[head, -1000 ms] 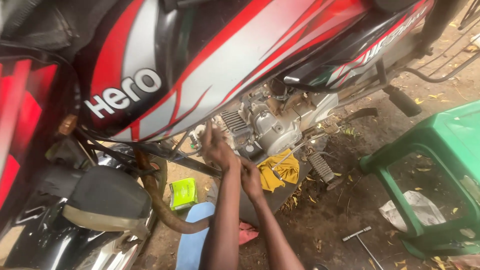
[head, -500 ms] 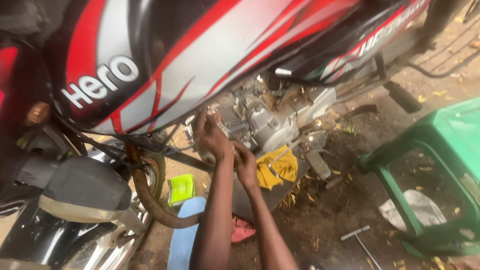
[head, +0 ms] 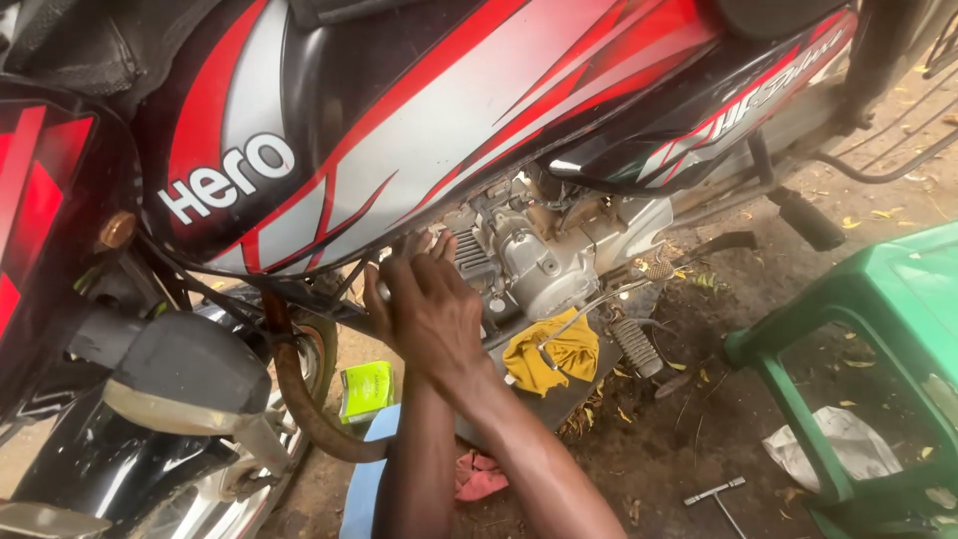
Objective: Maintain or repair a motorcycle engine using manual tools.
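Observation:
Both my hands are at the front of the grey engine [head: 544, 260] of a red, black and silver motorcycle [head: 449, 130], just under the fuel tank. My right hand [head: 444, 314] lies with its back to me, fingers curled against the cylinder fins. My left hand [head: 377, 294] sits behind it; only its fingers show at the left edge. Whatever they grip is hidden. A yellow rag [head: 554, 354] lies under the engine, beside my right wrist.
A rusty exhaust pipe [head: 299, 404] curves down left of my arms, next to the front wheel. A small yellow-green box [head: 366, 389], a pink cloth [head: 479, 477] and a T-handle wrench [head: 718, 494] lie on the dirt. A green plastic stool [head: 878, 299] stands at the right, over a white bag [head: 833, 444].
The view has swayed left and back. My right hand has risen from below onto the left one at the cylinder. Both hands stay at the engine.

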